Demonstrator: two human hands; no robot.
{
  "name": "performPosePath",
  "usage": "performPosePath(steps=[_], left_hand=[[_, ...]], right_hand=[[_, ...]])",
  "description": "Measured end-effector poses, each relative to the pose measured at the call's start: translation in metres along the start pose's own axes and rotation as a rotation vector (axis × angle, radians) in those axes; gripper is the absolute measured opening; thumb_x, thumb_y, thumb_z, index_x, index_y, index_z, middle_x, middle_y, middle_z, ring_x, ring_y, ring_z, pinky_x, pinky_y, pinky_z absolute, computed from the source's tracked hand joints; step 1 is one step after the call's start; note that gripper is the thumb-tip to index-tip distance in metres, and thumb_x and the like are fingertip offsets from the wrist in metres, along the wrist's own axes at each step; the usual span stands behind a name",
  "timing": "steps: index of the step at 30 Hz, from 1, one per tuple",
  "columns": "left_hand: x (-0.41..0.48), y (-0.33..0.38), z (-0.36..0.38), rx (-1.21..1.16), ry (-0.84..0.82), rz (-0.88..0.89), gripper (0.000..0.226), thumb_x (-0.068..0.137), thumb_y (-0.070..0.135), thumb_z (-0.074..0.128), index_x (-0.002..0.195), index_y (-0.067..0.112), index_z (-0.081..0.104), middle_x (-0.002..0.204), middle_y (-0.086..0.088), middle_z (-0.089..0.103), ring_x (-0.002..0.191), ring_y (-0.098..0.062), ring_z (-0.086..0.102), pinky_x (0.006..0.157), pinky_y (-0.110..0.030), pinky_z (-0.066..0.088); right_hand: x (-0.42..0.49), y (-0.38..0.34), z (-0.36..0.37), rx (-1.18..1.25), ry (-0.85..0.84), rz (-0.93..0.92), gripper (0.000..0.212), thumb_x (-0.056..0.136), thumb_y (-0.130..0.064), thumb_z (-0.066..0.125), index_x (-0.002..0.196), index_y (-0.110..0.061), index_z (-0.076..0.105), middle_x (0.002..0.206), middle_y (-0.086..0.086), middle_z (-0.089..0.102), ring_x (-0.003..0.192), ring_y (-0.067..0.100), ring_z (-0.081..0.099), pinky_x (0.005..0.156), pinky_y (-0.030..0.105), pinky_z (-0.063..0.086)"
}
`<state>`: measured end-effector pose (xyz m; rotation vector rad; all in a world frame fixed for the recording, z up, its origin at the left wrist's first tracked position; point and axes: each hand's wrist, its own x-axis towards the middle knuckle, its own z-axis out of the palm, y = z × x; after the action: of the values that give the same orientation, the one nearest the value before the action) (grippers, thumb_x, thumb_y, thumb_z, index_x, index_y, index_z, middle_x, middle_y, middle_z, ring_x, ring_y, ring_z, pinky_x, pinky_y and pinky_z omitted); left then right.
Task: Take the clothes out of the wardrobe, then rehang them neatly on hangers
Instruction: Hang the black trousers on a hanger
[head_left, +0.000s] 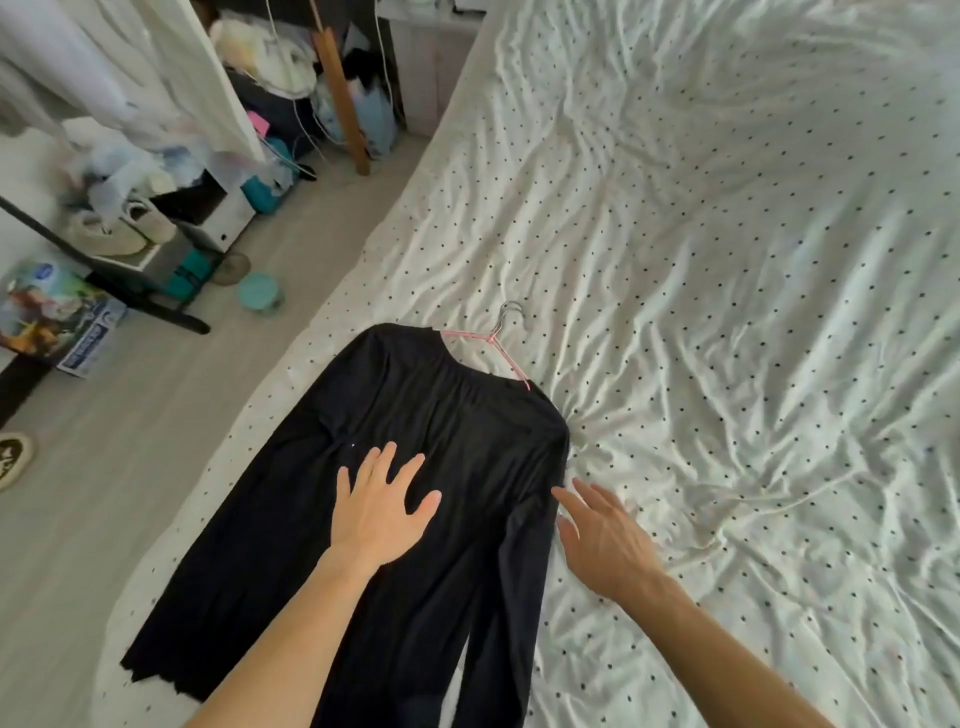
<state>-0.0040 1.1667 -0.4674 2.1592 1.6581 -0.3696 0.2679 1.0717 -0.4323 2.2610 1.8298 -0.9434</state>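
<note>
Black top (441, 441) lies flat on the bed (727, 260), along its left edge, w/ the hem toward me and the neck pointing to the bed's middle. A pink hanger (493, 344) sits inside the neck; its metal hook lies on the dotted sheet just past the collar.

My left hand (382, 512) rests palm-down on the top's chest, fingers straight and spread apart, holding nothing. My right hand (605, 535) is over the sheet just beside the top's right sleeve, fingers straight and loosely apart, index tip at the fabric's edge; can't tell if it's touching.

Off the bed's left edge, on the floor: a teal jar (261, 293), pale shoes (124, 228) and a printed box (57, 317).
</note>
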Motion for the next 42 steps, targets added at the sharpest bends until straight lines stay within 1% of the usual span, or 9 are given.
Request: performPosePath(steps=[6, 11, 17, 21, 24, 28, 32, 38, 42], left_hand=[[0.090, -0.027, 0.068, 0.049, 0.147, 0.048, 0.074, 0.094, 0.073, 0.013, 0.157, 0.040, -0.005, 0.167, -0.003, -0.006, 0.153, -0.031, -0.007, 0.120, -0.060, 0.000], [0.110, -0.037, 0.125, 0.070, 0.217, 0.029, 0.074, 0.096, 0.067, 0.020, 0.159, 0.033, 0.002, 0.168, -0.005, -0.001, 0.154, -0.031, -0.004, 0.121, -0.062, 0.005], [0.115, -0.039, 0.132, 0.059, 0.247, 0.040, 0.074, 0.096, 0.066, 0.020, 0.159, 0.033, 0.000, 0.168, -0.004, -0.003, 0.154, -0.031, -0.005, 0.121, -0.060, 0.002], [0.115, -0.039, 0.130, 0.061, 0.225, 0.037, 0.074, 0.097, 0.066, 0.021, 0.159, 0.033, 0.000, 0.168, -0.005, -0.004, 0.154, -0.031, -0.006, 0.121, -0.061, 0.003], [0.115, -0.040, 0.130, 0.050, 0.221, 0.035, 0.074, 0.096, 0.066, 0.022, 0.159, 0.034, 0.000, 0.168, -0.004, -0.004, 0.154, -0.030, -0.006, 0.121, -0.061, 0.005], [0.115, -0.040, 0.131, 0.044, 0.226, 0.036, 0.075, 0.096, 0.067, 0.023, 0.159, 0.034, 0.001, 0.168, -0.004, -0.004, 0.154, -0.030, -0.006, 0.121, -0.061, 0.004], [0.116, -0.040, 0.132, 0.052, 0.216, 0.032, 0.075, 0.096, 0.067, 0.022, 0.159, 0.033, -0.001, 0.168, -0.004, -0.006, 0.154, -0.030, -0.008, 0.121, -0.061, 0.003], [0.117, -0.040, 0.132, 0.056, 0.205, 0.026, 0.075, 0.096, 0.068, 0.020, 0.159, 0.033, -0.001, 0.168, -0.004, -0.006, 0.154, -0.030, -0.009, 0.121, -0.061, 0.002], [0.117, -0.040, 0.131, 0.058, 0.185, 0.016, 0.075, 0.096, 0.069, 0.016, 0.159, 0.034, -0.005, 0.167, -0.004, -0.010, 0.153, -0.029, -0.012, 0.121, -0.060, 0.000]], right_hand=[[0.111, -0.002, 0.040, 0.041, 0.121, 0.050, 0.060, 0.105, -0.037, 0.034, 0.159, -0.025, 0.012, 0.166, 0.003, 0.011, 0.152, 0.021, 0.009, 0.121, 0.033, 0.017], [0.185, 0.002, 0.070, 0.035, 0.214, 0.077, 0.066, 0.103, -0.043, 0.029, 0.159, -0.015, 0.006, 0.166, 0.004, 0.010, 0.153, 0.022, 0.009, 0.124, 0.042, 0.015], [0.200, -0.004, 0.077, 0.121, 0.311, 0.176, 0.063, 0.097, -0.036, 0.048, 0.153, -0.013, 0.030, 0.157, 0.004, 0.032, 0.144, 0.024, 0.028, 0.120, 0.044, 0.024], [0.204, -0.007, 0.062, 0.255, 0.394, 0.268, 0.046, 0.096, -0.034, 0.049, 0.138, -0.016, 0.049, 0.139, 0.001, 0.046, 0.129, 0.021, 0.040, 0.109, 0.037, 0.034], [0.211, -0.002, 0.050, 0.188, 0.309, 0.303, 0.035, 0.100, -0.035, 0.043, 0.128, -0.017, 0.057, 0.131, 0.005, 0.050, 0.121, 0.025, 0.046, 0.100, 0.036, 0.038], [0.223, 0.004, 0.038, 0.203, 0.101, 0.304, 0.027, 0.101, -0.036, 0.042, 0.120, -0.019, 0.052, 0.122, 0.007, 0.051, 0.102, 0.026, 0.053, 0.083, 0.035, 0.040], [0.223, 0.005, 0.033, 0.126, -0.003, 0.263, 0.028, 0.103, -0.034, 0.039, 0.124, -0.017, 0.043, 0.124, 0.011, 0.050, 0.105, 0.031, 0.053, 0.084, 0.040, 0.043], [0.212, -0.008, 0.040, 0.029, 0.000, 0.200, 0.030, 0.106, -0.029, 0.032, 0.126, -0.007, 0.037, 0.117, 0.019, 0.049, 0.095, 0.038, 0.057, 0.078, 0.046, 0.046], [0.201, -0.009, 0.039, 0.016, 0.184, 0.154, 0.032, 0.106, -0.028, 0.034, 0.127, -0.005, 0.039, 0.112, 0.020, 0.051, 0.075, 0.031, 0.052, 0.067, 0.041, 0.042]])
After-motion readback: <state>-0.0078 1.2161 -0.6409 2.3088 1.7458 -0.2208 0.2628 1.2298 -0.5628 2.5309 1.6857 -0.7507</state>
